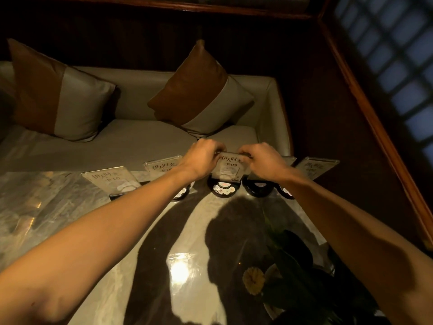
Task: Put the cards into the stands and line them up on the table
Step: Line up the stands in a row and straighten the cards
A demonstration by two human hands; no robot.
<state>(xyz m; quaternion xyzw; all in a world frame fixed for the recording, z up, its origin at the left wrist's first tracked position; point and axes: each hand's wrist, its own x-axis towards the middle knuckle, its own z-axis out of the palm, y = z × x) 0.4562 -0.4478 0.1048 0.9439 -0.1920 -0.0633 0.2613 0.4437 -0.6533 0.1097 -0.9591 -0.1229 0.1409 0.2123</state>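
I have the clear stand holding the "卡09" card between my two hands, its black round base sitting on the table. My left hand pinches the stand's top left corner and my right hand pinches the top right; the fingertips curl over the upper edge, so I cannot tell whether the card is fully seated.

By my judgement the job is far along. To the left of my left hand stand a partly hidden card stand and the "卡10" stand; to the right of my right hand are two more, one mostly hidden behind it and the end stand. All five form a rough row, so what is left looks like straightening.

The row runs close to the table's far edge, just before the sofa seat, so there is little room to push forward. Toward me the glossy top is open, with a flower arrangement near my right forearm.
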